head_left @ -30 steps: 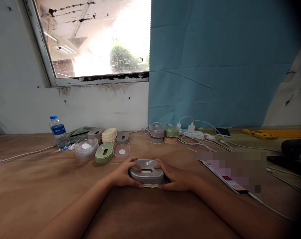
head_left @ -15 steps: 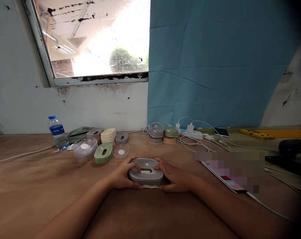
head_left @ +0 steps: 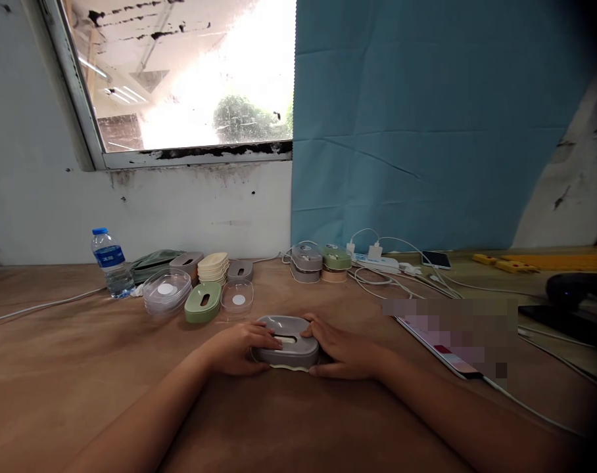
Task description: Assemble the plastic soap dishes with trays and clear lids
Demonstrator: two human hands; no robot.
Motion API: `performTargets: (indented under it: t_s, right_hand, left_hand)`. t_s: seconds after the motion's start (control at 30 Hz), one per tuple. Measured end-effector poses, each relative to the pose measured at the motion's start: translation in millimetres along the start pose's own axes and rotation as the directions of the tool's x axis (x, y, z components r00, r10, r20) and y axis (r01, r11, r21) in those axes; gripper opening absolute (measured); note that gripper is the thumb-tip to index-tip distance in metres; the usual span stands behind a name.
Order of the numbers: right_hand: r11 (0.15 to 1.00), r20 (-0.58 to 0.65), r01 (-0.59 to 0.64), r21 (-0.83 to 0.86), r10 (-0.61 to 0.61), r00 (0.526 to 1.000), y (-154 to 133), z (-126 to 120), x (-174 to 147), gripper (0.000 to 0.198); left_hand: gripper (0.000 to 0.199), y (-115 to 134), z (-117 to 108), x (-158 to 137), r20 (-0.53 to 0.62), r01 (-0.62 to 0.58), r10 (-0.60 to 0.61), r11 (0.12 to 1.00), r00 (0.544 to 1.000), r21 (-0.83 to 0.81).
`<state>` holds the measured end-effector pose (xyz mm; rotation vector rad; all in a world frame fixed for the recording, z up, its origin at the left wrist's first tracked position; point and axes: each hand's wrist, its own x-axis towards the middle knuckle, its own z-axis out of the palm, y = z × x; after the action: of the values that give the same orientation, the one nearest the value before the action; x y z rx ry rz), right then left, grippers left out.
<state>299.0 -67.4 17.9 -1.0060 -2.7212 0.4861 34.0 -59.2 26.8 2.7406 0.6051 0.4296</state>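
Observation:
On the table in front of me sits a grey oval plastic box with a long slot in its top. A thin cream edge shows beneath its front side. My left hand grips the left end, its fingers laid over the top at the slot and its thumb low at the front. Around the right end is my right hand, fingers bent onto the top edge and thumb along the lower front corner. Something pale shows inside the slot; I cannot make out what it is.
Behind the box stand a green slotted oval shell, clear plastic lids, stacked cream trays and a water bottle. Grey and green boxes stand near a power strip. A charging tablet lies right.
My left hand's fingers have flattened and reached further across the top to the slot. The right hand keeps its hold. The whole view has shifted slightly.

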Motion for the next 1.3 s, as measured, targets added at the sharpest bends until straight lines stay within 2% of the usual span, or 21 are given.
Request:
performTargets:
  t_s: [0.17,0.33,0.4,0.43,0.5,0.57,0.6,0.63,0.73,0.8,0.87,0.9,0.97,1.03,1.07,1.17,1.3]
  right_hand:
    - [0.999,0.007,0.025,0.022,-0.025,1.000,1,-1,0,0.067]
    - [1.000,0.008,0.006,0.022,-0.006,1.000,-2,-2,1,0.066]
    - [1.000,0.000,-0.003,0.030,0.003,1.000,-3,-2,2,0.065]
    - [0.999,-0.006,-0.006,0.038,0.006,1.000,-3,-2,2,0.063]
    - [0.999,-0.015,-0.012,0.050,0.013,1.000,-4,-2,1,0.062]
    - [0.998,-0.012,-0.018,0.053,0.019,1.000,-4,-2,1,0.062]
    - [0.998,-0.009,-0.020,0.053,0.021,1.000,-4,-2,1,0.062]
    - [0.998,-0.009,-0.022,0.052,0.022,1.000,-4,-2,1,0.062]
    - [0.999,-0.016,-0.020,0.046,0.020,1.000,-4,-2,1,0.060]
    - [0.999,-0.023,-0.016,0.040,0.017,1.000,-4,-1,1,0.059]
    - [0.999,-0.027,-0.015,0.035,0.016,1.000,-4,-1,1,0.058]
    - [0.999,-0.030,-0.018,0.037,0.019,0.999,-4,-1,1,0.057]
    - [0.999,-0.039,-0.023,0.049,0.025,0.999,-4,-1,1,0.057]
    - [0.998,-0.055,-0.027,0.058,0.030,0.998,-4,-1,1,0.057]
    - [0.998,-0.064,-0.022,0.057,0.025,0.998,-3,-1,1,0.056]
    - [0.999,-0.134,0.020,0.051,-0.014,0.991,-1,1,2,0.067]
    - [0.995,-0.304,0.039,0.087,-0.011,0.953,4,8,2,0.093]
  left_hand:
    - [0.053,1,-2,0,0.026,-0.016,0.017,0.999,1.000,-0.033]
    - [0.049,3,-2,-1,0.021,-0.037,0.038,0.998,0.999,-0.044]
    - [0.041,2,-2,-2,-0.024,-0.049,0.047,0.997,0.999,-0.058]
    - [0.036,0,-1,-2,-0.085,-0.035,0.030,0.998,0.996,-0.056]
    - [0.030,-8,0,-2,-0.278,0.053,-0.058,0.998,0.959,-0.025]
    - [0.031,-21,3,-3,-0.460,0.187,-0.153,0.982,0.874,0.028]
    - [0.032,-29,4,-3,-0.509,0.247,-0.185,0.968,0.840,0.055]
    - [0.034,-38,5,-4,-0.526,0.296,-0.211,0.952,0.824,0.082]
    - [0.043,-58,7,-7,-0.467,0.407,-0.309,0.905,0.828,0.123]
    - [0.042,-64,7,-9,-0.423,0.460,-0.390,0.885,0.818,0.073]
    - [0.039,-62,5,-9,-0.411,0.463,-0.432,0.886,0.803,-0.028]
    - [0.036,-59,4,-8,-0.434,0.439,-0.437,0.893,0.788,-0.102]
    - [0.031,-47,-1,-4,-0.522,0.327,-0.446,0.894,0.727,-0.307]
    - [0.031,-33,-5,0,-0.573,0.141,-0.492,0.825,0.656,-0.547]
    - [0.033,-26,-7,2,-0.570,0.040,-0.517,0.762,0.639,-0.647]
    - [0.035,-13,-11,5,-0.505,-0.172,-0.538,0.550,0.675,-0.817]
    - [0.037,-12,-8,6,-0.456,-0.277,-0.530,0.385,0.715,-0.881]
